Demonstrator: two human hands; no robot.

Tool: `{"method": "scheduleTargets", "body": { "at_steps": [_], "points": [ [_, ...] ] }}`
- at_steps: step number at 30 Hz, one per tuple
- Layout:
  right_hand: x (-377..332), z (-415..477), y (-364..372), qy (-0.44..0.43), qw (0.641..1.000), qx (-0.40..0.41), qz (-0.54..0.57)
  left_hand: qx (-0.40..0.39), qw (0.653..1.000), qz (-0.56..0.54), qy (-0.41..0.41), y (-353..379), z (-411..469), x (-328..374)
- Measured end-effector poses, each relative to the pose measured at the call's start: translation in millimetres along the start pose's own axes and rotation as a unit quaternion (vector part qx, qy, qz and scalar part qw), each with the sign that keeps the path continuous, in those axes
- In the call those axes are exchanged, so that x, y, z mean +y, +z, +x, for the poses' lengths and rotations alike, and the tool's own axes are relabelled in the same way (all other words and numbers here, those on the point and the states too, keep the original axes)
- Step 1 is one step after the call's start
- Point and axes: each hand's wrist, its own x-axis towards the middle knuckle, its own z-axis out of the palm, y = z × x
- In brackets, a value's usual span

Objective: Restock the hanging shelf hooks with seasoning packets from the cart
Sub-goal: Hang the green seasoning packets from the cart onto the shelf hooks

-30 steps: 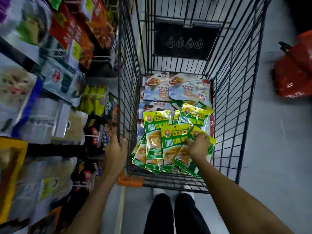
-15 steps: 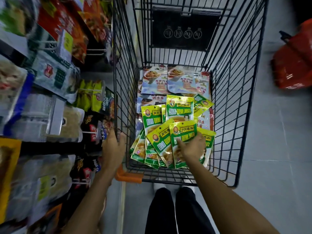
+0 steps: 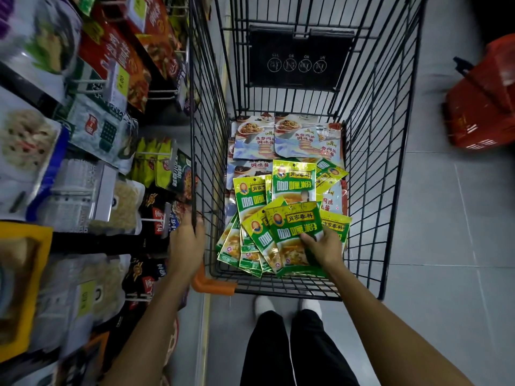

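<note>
Gripping hand: right hand (image 3: pixel 324 246) low inside the cart (image 3: pixel 370 162); thumb laid across the face of the top packet (image 3: pixel 292 232), fingers tucked under it, pinching; whether more packets sit in the same pinch cannot be told
Steadying hand: left hand (image 3: pixel 186 240); fingers curled round the cart's left wire wall; same hold as a second ago
Change: a second ago the right hand was pressed down into the pile (image 3: pixel 250 207) with packets fanned under it; now one packet is drawn out on top, nearly its whole printed face showing
Meaning: judged as the pick almost done; packet singled out but not lifted clear; nothing yet carried to the hooks (image 3: pixel 152 220) on the left
Location: packet at the near end of the cart; lying on the pile; a little right of centre
Long axis: runs from near to far along the cart; far end leaning slightly left
Pointing: header end away from the person, toward the cart's far wall; bottom seam toward the person; printed face up
Hang hole: not made out on the held packet
Next move: judged to need the header swung left to meet a hook
</note>
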Motion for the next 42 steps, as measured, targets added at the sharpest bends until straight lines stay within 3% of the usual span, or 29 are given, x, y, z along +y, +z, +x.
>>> {"method": "scheduleTargets", "body": {
  "at_steps": [3, 5, 8, 11, 13, 15, 16, 17, 19, 20, 22, 27, 30, 33, 37, 42],
  "points": [
    [-13.3, -16.5, -18.3, -0.073, 0.996, -0.008, 0.059, 0.069, 0.996, 0.034, 0.052, -12.6, -8.7, 13.9],
    [-28.8, -28.0, -27.9, -0.060, 0.986, -0.044, 0.149, 0.076, 0.994, -0.007, 0.083, -15.1, -14.5, 29.6],
    [-59.8, -47.9, -29.6, 0.001, 0.944, -0.158, 0.290, -0.089, 0.984, -0.156, -0.001, -13.9, -17.0, 54.9],
    [-85.7, -65.1, -16.4, -0.008, 0.908, -0.252, 0.334, -0.241, 0.923, -0.288, -0.085, -11.9, -14.1, 60.7],
    [-95.4, -70.3, -5.0, -0.027, 0.892, -0.299, 0.338, -0.254, 0.901, -0.328, -0.129, -11.1, -12.5, 54.6],
    [-94.2, -65.9, 3.9, -0.030, 0.873, -0.322, 0.365, -0.233, 0.902, -0.333, -0.144, -12.3, -10.5, 46.1],
    [-90.7, -61.1, 6.6, -0.023, 0.868, -0.317, 0.381, -0.227, 0.903, -0.334, -0.149, -13.6, -9.3, 42.0],
    [-83.3, -52.8, 9.2, -0.024, 0.886, -0.286, 0.364, -0.219, 0.904, -0.334, -0.152, -15.9, -8.2, 38.2],
    [-59.6, -30.1, 13.4, -0.056, 0.968, -0.156, 0.187, -0.185, 0.910, -0.335, -0.160, -22.0, -4.7, 29.4],
    [-46.5, -18.8, 15.3, -0.071, 0.991, -0.092, 0.068, -0.166, 0.911, -0.337, -0.167, -24.9, -3.0, 24.6],
    [-24.4, -1.0, 21.5, -0.069, 0.992, -0.033, -0.096, -0.136, 0.915, -0.341, -0.168, -30.1, 0.0, 16.1],
    [-6.1, 12.1, 43.9, -0.064, 0.968, -0.011, -0.243, -0.119, 0.910, -0.363, -0.161, -35.2, 1.9, 8.2],
    [-7.5, 12.5, 48.1, -0.036, 0.972, 0.019, -0.233, -0.116, 0.905, -0.374, -0.167, -35.1, 0.1, 7.0],
    [-7.0, 8.0, 45.3, -0.040, 0.976, -0.002, -0.214, -0.108, 0.900, -0.388, -0.168, -37.8, -4.1, 9.2],
    [-9.1, -3.2, 29.0, -0.076, 0.994, -0.049, -0.056, -0.093, 0.899, -0.395, -0.163, -46.4, -13.1, 15.0],
    [-43.6, -23.7, -14.4, -0.115, 0.985, -0.099, 0.080, -0.054, 0.898, -0.411, -0.147, -72.4, -34.5, 35.0]
  ]
}}
